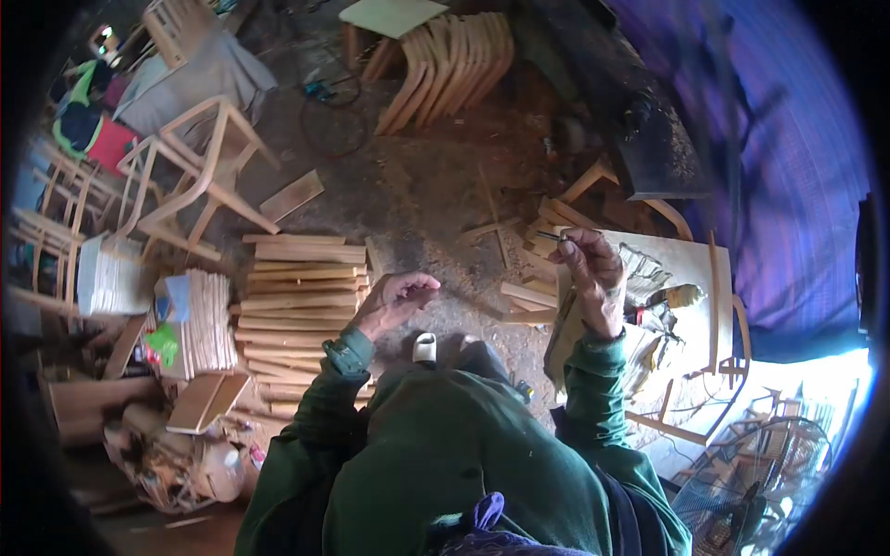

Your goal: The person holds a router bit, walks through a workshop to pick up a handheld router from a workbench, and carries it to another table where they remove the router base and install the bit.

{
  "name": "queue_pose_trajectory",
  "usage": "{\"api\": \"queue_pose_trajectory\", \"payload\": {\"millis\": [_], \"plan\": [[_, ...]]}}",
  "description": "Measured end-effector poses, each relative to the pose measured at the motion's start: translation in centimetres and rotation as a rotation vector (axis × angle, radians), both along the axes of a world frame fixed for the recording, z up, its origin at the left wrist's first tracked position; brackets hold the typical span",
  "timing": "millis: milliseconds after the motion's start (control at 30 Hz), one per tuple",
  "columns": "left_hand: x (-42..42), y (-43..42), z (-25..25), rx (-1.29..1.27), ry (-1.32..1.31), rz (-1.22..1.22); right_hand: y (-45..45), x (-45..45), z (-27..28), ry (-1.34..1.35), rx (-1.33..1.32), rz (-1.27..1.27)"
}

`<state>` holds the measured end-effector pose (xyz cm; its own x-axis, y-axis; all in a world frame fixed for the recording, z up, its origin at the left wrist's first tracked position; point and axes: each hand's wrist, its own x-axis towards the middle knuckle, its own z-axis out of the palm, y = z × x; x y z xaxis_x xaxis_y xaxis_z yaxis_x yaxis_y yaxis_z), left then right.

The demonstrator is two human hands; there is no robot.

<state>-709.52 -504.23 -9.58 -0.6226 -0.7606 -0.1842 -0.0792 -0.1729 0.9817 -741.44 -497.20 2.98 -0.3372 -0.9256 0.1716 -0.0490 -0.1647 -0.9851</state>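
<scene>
My right hand (593,271) pinches a short thin dark rod (551,237) between thumb and fingers, its tip pointing left. Just below and right of this hand is a pale board (697,259), carrying a crumpled cloth or bag (642,276) and a yellow-and-dark tool (684,296), whose kind is unclear. My left hand (400,301) is raised in front of my body, fingers loosely curled and apart from the thumb, with nothing visible in it. To its left lies a stack of wooden slats (301,310).
Chair frames (209,181) stand at the upper left. Curved wooden parts (450,69) are lined up at the back. Wood offcuts (533,296) lie on the floor beside the board. A wire-caged fan (756,486) is at lower right, below a purple curtain (802,185).
</scene>
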Motion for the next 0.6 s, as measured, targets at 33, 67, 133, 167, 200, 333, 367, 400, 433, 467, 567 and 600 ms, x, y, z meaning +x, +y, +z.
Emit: {"api": "queue_pose_trajectory", "payload": {"millis": [33, 67, 133, 167, 200, 333, 367, 400, 433, 467, 567, 600], "plan": [[-0.8, -1.9, 0.5, -0.011, 0.023, -0.022, -1.2, -0.6, 0.2, -0.014, -0.007, -0.017], [-1.7, -3.6, 0.9, -0.021, 0.043, -0.044, -2.4, -1.1, 0.3, -0.03, -0.015, -0.034], [-3.9, -6.1, 0.2, -0.021, -0.012, -0.08, -4.2, -2.1, 0.4, -0.055, -0.004, -0.063], [-5.2, -7.5, -0.3, -0.011, -0.053, -0.105, -5.4, -2.8, 0.5, -0.054, 0.008, -0.078], [-6.6, -8.7, -0.4, -0.005, -0.096, -0.126, -6.7, -3.6, 0.3, -0.055, 0.016, -0.09], [-10.1, -12.5, -1.3, 0.068, 0.079, -0.126, -12.0, -7.4, -1.7, -0.135, 0.013, -0.069], [-10.4, -13.8, -1.3, 0.062, -0.008, -0.164, -13.1, -7.9, -1.9, -0.173, 0.061, -0.075], [-10.9, -15.1, -1.4, 0.056, -0.043, -0.144, -14.3, -8.5, -2.0, -0.197, 0.042, -0.062], [-11.6, -16.4, -1.7, 0.051, -0.076, -0.127, -15.5, -9.0, -2.1, -0.218, 0.022, -0.054], [-12.3, -17.9, -1.9, 0.041, -0.109, -0.119, -16.6, -9.8, -2.0, -0.238, -0.002, -0.054], [-15.1, -22.9, -1.9, 0.104, -0.083, -0.178, -19.1, -12.5, -2.4, -0.238, 0.041, -0.123], [-15.8, -24.3, -2.0, 0.123, -0.089, -0.202, -19.6, -12.9, -2.6, -0.236, 0.038, -0.154]]}}
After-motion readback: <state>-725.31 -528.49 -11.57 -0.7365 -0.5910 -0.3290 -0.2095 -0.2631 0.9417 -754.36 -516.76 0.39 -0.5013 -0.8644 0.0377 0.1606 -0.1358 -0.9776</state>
